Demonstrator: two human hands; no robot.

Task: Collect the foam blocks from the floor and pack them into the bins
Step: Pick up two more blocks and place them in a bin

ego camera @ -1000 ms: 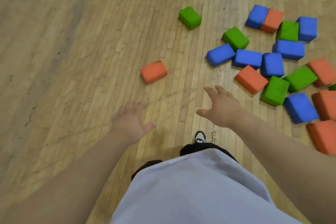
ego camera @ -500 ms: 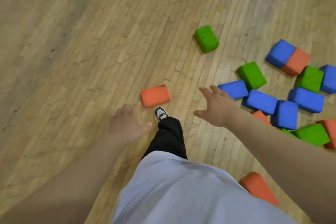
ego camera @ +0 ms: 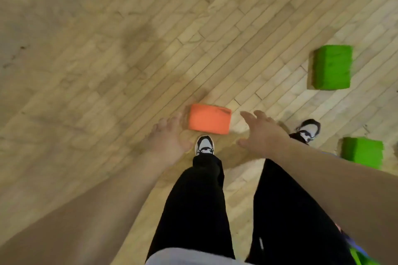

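Orange foam block (ego camera: pixel 209 121) lying flat on the wooden floor (ego camera: pixel 107 49), long axis running left to right across the view, just ahead of the left shoe (ego camera: pixel 204 145). Left hand (ego camera: pixel 168 137) beside the block's left end, fingers (ego camera: pixel 172 119) loosely spread and holding nothing; contact with the block cannot be told. Right hand (ego camera: pixel 261 130) near the right end, fingers (ego camera: pixel 249 115) extended, empty, apart from the block. Two green blocks (ego camera: pixel 331 68) (ego camera: pixel 363 153) lie well apart to the right.
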